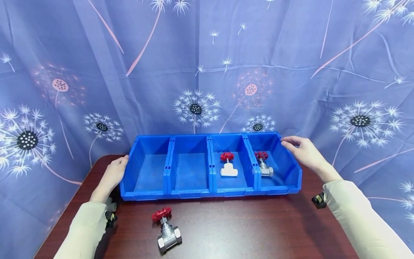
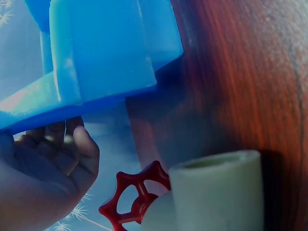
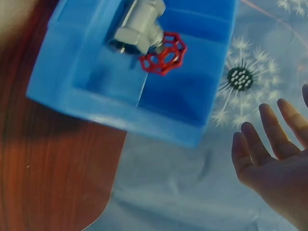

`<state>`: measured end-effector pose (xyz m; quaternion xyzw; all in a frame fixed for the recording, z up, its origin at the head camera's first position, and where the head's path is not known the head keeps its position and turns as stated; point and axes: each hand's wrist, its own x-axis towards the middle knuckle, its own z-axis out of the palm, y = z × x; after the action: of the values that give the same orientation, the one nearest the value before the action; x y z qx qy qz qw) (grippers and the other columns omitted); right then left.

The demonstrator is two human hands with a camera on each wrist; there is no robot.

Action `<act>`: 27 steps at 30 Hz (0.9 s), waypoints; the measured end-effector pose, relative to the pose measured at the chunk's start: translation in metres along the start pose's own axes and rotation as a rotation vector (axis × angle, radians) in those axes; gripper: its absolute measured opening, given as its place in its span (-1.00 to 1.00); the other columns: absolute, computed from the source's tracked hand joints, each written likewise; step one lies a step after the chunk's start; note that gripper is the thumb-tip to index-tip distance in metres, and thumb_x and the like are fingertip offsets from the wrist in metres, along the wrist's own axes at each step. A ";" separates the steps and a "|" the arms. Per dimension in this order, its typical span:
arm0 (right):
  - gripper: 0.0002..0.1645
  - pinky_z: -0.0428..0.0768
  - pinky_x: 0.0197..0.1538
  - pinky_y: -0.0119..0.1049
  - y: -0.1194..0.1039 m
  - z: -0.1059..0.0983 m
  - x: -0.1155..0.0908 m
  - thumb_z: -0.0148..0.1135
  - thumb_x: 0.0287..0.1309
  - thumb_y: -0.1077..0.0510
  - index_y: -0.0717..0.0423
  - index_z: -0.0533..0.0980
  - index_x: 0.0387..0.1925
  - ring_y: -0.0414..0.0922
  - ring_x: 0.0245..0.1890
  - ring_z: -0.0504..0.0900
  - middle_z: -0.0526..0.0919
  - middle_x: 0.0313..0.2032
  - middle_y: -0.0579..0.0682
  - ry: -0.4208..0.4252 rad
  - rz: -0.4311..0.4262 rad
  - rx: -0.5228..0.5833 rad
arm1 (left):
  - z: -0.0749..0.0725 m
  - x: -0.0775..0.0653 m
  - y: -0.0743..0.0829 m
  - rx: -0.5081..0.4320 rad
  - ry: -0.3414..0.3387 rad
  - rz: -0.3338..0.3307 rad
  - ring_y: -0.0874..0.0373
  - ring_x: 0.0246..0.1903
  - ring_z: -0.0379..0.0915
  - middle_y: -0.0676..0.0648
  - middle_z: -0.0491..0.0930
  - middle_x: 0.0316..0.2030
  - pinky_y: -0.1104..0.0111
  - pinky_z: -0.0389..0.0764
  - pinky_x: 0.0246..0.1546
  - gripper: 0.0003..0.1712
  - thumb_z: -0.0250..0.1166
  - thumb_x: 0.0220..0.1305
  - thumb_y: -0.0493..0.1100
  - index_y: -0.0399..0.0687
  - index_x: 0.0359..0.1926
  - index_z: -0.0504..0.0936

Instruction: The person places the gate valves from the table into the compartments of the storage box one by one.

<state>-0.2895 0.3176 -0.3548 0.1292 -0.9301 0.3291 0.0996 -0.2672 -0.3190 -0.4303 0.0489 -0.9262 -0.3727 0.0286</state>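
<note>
A row of joined blue bins (image 1: pixel 189 196) stands on the table. My left hand (image 1: pixel 114 172) is at its left outer wall, fingertips right at the wall and loosely bent in the left wrist view. My right hand (image 1: pixel 304 153) is by the right bin's upper edge; its fingers (image 3: pixel 274 130) are spread and hold nothing in the right wrist view. The third bin holds a white tee-shaped valve (image 1: pixel 229 169) with a red handwheel. In the rightmost bin lies a metal valve (image 1: pixel 266 169), also red-wheeled. The two left bins hold nothing.
Another metal gate valve (image 1: pixel 169 235) with a red handwheel lies on the brown table (image 1: pixel 245 226) before the bins. A pale plastic valve (image 2: pixel 216 192) with a red handwheel lies below my left wrist, mostly hidden in the head view. A blue dandelion-print curtain (image 1: pixel 223 43) hangs behind.
</note>
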 end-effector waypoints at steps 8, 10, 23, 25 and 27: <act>-0.47 0.43 0.06 0.18 0.019 -0.002 -0.006 0.04 0.44 -0.05 0.33 0.52 0.11 0.27 0.03 0.55 0.60 0.02 0.34 -0.008 0.032 -0.016 | 0.001 -0.001 0.001 0.003 0.002 -0.004 -0.19 -0.12 0.45 -0.37 0.55 -0.08 0.03 0.43 -0.12 -0.21 -0.35 0.53 0.26 -0.35 0.07 0.51; -0.46 0.42 0.07 0.19 0.023 -0.001 -0.006 0.03 0.45 -0.06 0.33 0.52 0.12 0.27 0.02 0.55 0.60 0.01 0.35 -0.009 0.041 -0.022 | 0.000 -0.002 0.002 0.000 -0.001 -0.009 -0.18 -0.12 0.45 -0.36 0.55 -0.09 0.05 0.44 -0.12 -0.20 -0.35 0.53 0.26 -0.34 0.06 0.51; -0.46 0.44 0.04 0.12 0.044 0.004 -0.010 0.02 0.45 -0.08 0.32 0.54 0.08 0.23 -0.02 0.57 0.63 -0.04 0.33 0.000 0.074 -0.053 | -0.002 -0.003 0.002 -0.006 0.018 0.007 -0.20 -0.13 0.47 -0.36 0.56 -0.12 0.03 0.45 -0.13 -0.23 -0.33 0.54 0.23 -0.35 0.06 0.52; -0.46 0.44 0.03 0.13 0.047 0.005 -0.010 0.02 0.45 -0.08 0.33 0.54 0.08 0.24 -0.02 0.57 0.63 -0.04 0.34 -0.001 0.085 -0.055 | -0.002 -0.004 0.003 -0.009 0.010 0.004 -0.21 -0.10 0.47 -0.39 0.55 -0.06 0.00 0.46 -0.10 -0.24 -0.33 0.55 0.22 -0.36 0.11 0.50; -0.46 0.44 0.04 0.15 0.049 0.006 -0.011 0.03 0.44 -0.07 0.33 0.53 0.08 0.26 -0.02 0.57 0.62 -0.04 0.35 -0.007 0.091 -0.057 | -0.002 -0.004 0.003 -0.003 0.004 0.003 -0.23 -0.07 0.47 -0.41 0.53 -0.02 -0.03 0.45 -0.07 -0.25 -0.32 0.56 0.19 -0.38 0.15 0.47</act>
<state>-0.2950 0.3527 -0.3911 0.0850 -0.9444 0.3061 0.0848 -0.2637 -0.3177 -0.4267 0.0483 -0.9257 -0.3739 0.0310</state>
